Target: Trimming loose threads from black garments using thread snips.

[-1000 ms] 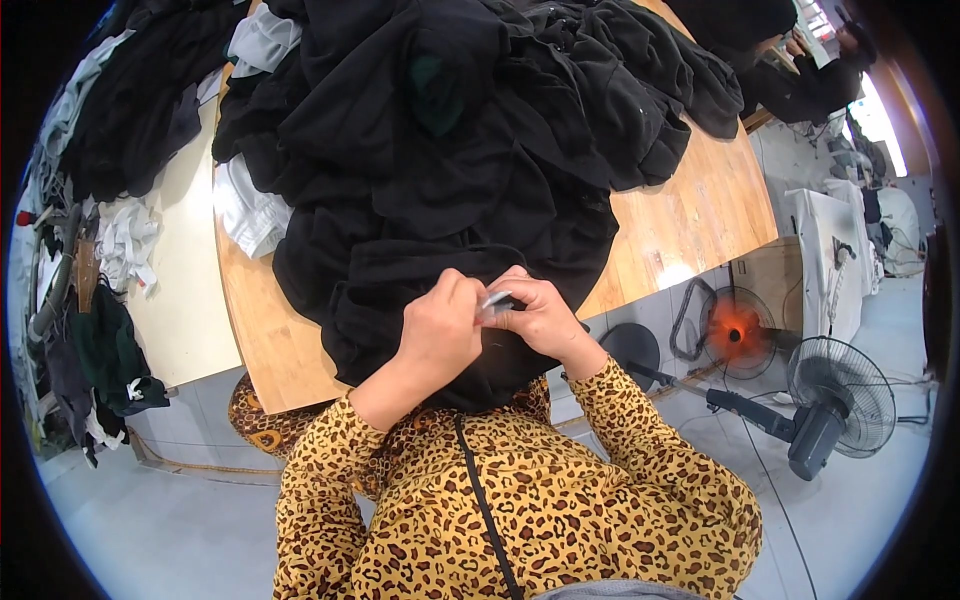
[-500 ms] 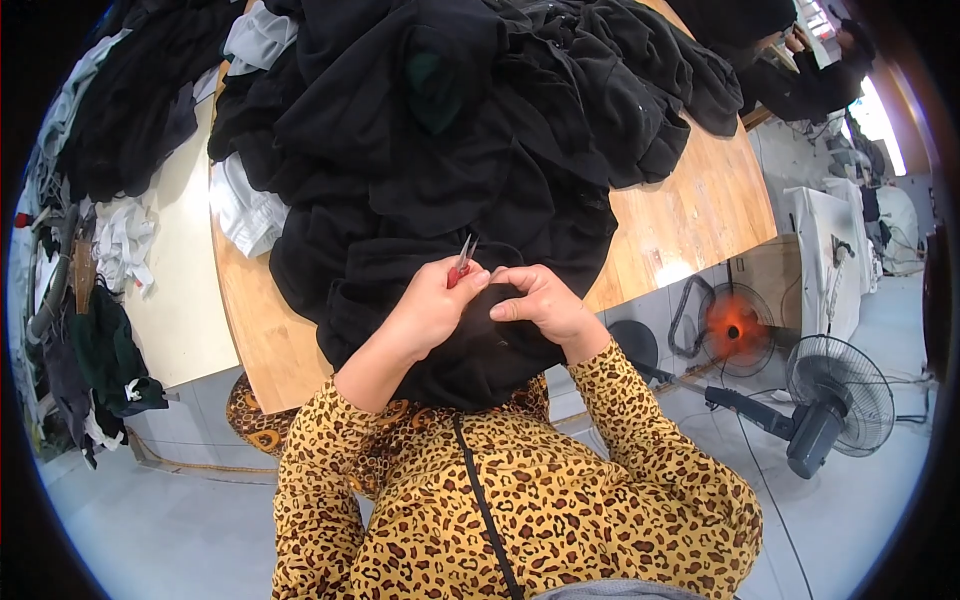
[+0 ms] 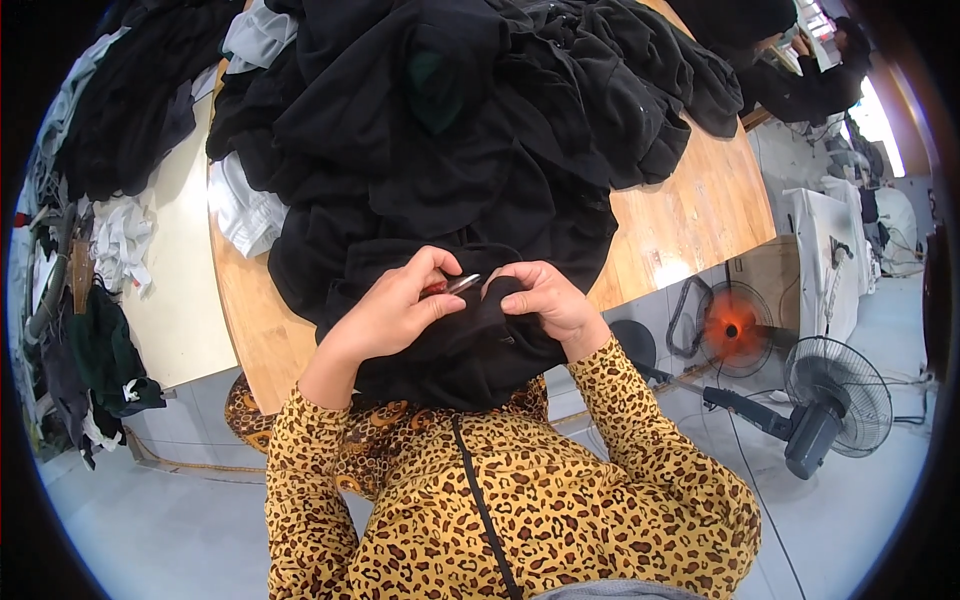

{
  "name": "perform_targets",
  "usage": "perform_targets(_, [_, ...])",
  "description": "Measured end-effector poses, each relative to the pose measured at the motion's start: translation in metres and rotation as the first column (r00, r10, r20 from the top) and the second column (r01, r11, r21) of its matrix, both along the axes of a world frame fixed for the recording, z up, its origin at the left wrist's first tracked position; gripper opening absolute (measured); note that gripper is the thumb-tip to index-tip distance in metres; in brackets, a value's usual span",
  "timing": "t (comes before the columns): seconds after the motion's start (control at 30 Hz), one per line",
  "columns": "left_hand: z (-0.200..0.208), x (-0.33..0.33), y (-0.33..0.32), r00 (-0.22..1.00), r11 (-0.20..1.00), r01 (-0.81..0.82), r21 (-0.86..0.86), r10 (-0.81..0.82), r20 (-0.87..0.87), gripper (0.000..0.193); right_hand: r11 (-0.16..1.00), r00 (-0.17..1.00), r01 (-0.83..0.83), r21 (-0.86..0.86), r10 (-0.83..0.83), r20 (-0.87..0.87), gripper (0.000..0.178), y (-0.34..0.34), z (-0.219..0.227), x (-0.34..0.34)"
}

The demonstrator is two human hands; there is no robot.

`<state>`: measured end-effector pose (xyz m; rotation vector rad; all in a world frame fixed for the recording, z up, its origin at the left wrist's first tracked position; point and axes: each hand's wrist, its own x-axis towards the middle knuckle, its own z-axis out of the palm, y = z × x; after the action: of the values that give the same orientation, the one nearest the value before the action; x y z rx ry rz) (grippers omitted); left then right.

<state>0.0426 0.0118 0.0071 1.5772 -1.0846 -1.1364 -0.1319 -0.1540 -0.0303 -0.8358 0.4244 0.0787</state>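
Note:
My left hand (image 3: 392, 308) is closed round small thread snips (image 3: 464, 283) with red handles. Their metal blades point right, toward the fold of black cloth between my hands. My right hand (image 3: 553, 305) pinches an edge of the black garment (image 3: 455, 360) between thumb and fingers. This garment spills off the table edge onto my lap, and its upper part merges with the dark heap. Whether the blades touch the cloth I cannot tell.
A large pile of black garments (image 3: 400, 130) covers much of the wooden table (image 3: 700, 215). White cloth (image 3: 245, 210) lies at its left edge. To the right stand a grey fan (image 3: 835, 400) and another fan with an orange centre (image 3: 733, 330). A person (image 3: 815, 75) is at the far right.
My left hand has shifted slightly left and opened its grip a little. The snips have swung from pointing away from me to pointing right, toward the cloth in my right hand.

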Motion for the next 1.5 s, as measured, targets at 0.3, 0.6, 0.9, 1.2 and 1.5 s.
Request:
perform_targets(0.3, [-0.002, -0.007, -0.002, 0.997, 0.997, 0.071, -0.031, -0.07, 0.026, 0.033, 0.999, 0.997, -0.045, -0.03, 0.047, 0.057, 0.026, 0.002, 0.002, 0.0])
perform_targets(0.6, [-0.003, -0.009, -0.004, 0.996, 0.995, 0.075, -0.072, -0.078, -0.04, 0.033, 0.994, 0.99, -0.089, -0.055, 0.094, 0.1, 0.025, 0.003, -0.001, -0.001])
perform_targets(0.9, [-0.002, -0.009, -0.004, 0.988, 0.99, 0.139, -0.001, -0.139, -0.062, 0.031, 0.985, 0.986, -0.105, -0.138, 0.12, 0.113, 0.022, 0.003, 0.001, -0.001])
perform_targets(1.2, [0.004, -0.021, -0.002, 0.984, 0.985, -0.169, -0.03, 0.167, -0.065, 0.027, 0.969, 0.989, -0.068, -0.238, 0.098, 0.115, 0.021, 0.006, 0.008, 0.0])
perform_targets(1.5, [-0.017, -0.047, -0.017, 0.829, 0.825, -0.55, -0.129, 0.521, -0.203, 0.014, 0.761, 0.978, 0.088, -0.643, 0.058, 0.202, 0.026, 0.015, 0.017, 0.001])
